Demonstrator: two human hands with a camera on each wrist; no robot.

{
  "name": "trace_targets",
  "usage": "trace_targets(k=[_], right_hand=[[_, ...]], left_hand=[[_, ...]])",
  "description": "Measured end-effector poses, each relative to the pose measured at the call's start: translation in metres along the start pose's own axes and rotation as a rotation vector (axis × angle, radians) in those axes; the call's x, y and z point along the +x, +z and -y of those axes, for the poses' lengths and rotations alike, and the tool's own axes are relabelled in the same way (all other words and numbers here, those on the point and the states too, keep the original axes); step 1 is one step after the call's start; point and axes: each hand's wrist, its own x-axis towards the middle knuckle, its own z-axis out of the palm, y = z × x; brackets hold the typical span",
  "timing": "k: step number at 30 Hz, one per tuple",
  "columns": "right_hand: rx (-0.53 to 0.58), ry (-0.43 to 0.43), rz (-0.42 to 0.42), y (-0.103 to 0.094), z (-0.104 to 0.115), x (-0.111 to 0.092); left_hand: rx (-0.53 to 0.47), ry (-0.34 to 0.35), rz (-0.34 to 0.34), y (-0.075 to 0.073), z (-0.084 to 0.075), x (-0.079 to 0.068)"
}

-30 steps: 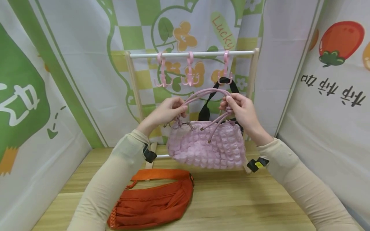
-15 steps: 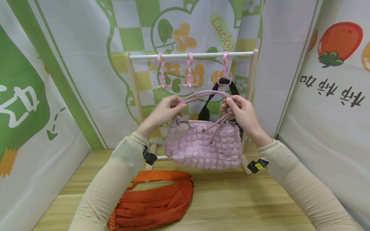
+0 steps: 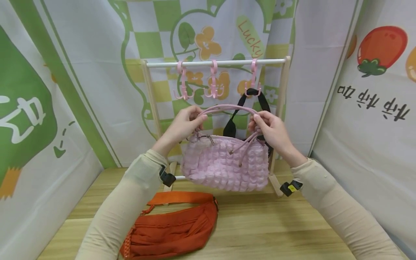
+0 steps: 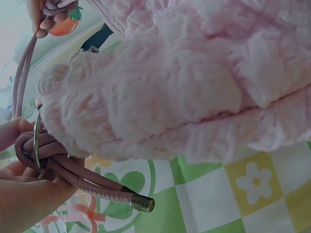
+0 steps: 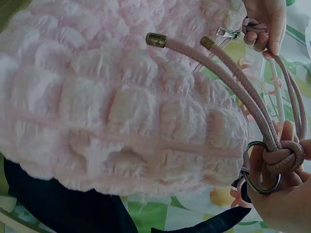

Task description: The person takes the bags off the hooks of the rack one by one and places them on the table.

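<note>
A pink puffy quilted handbag (image 3: 227,166) hangs from its double cord handle (image 3: 227,107) in front of the rack. My left hand (image 3: 185,124) pinches the handle's left end, beside a knot (image 4: 41,145) and metal ring in the left wrist view. At the other end, my right hand (image 3: 274,131) grips the handle by its knot (image 5: 283,156), fingers close around the ring (image 5: 262,182). Two loose cord ends with brass tips (image 5: 156,40) dangle over the bag's front. Behind it, a black strap (image 3: 230,128) loops over the right pink hook (image 3: 253,86); the dark bag (image 5: 63,204) below is mostly hidden.
The rack has a metal top bar (image 3: 195,64) and wooden posts (image 3: 284,86). Two more pink hooks, the left (image 3: 183,85) and middle one (image 3: 213,85), hold nothing. An orange-red waist bag (image 3: 169,231) lies on the wooden table (image 3: 260,231) at front left.
The pink handbag has shifted slightly left, and its handle has come down a little with both hands. The right hook, strap and orange-red waist bag stay in place.
</note>
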Motion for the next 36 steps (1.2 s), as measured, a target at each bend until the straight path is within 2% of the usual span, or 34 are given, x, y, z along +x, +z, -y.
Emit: trace_targets(k=[9, 16, 21, 24, 26, 32, 36], right_hand=[[-0.080, -0.032, 0.025, 0.001, -0.001, -0.001], [-0.056, -0.047, 0.094, -0.001, -0.007, -0.002], [-0.052, -0.042, 0.147, -0.004, -0.012, -0.005], [-0.036, -0.072, 0.172, -0.005, -0.014, -0.007], [-0.025, -0.102, 0.182, -0.006, -0.017, -0.009], [0.022, -0.184, 0.164, -0.005, -0.024, -0.014], [-0.005, -0.217, 0.091, -0.004, -0.027, -0.016]], left_hand=[[-0.029, 0.011, -0.069, -0.001, 0.000, -0.003], [-0.056, -0.001, -0.090, -0.001, 0.004, -0.004], [-0.057, -0.008, -0.100, -0.001, -0.008, -0.013], [-0.064, -0.010, -0.109, -0.001, -0.016, -0.020], [-0.077, -0.015, -0.119, 0.000, -0.013, -0.020], [-0.094, -0.030, -0.148, 0.001, 0.005, -0.015], [-0.104, -0.027, -0.161, 0.002, 0.009, -0.016]])
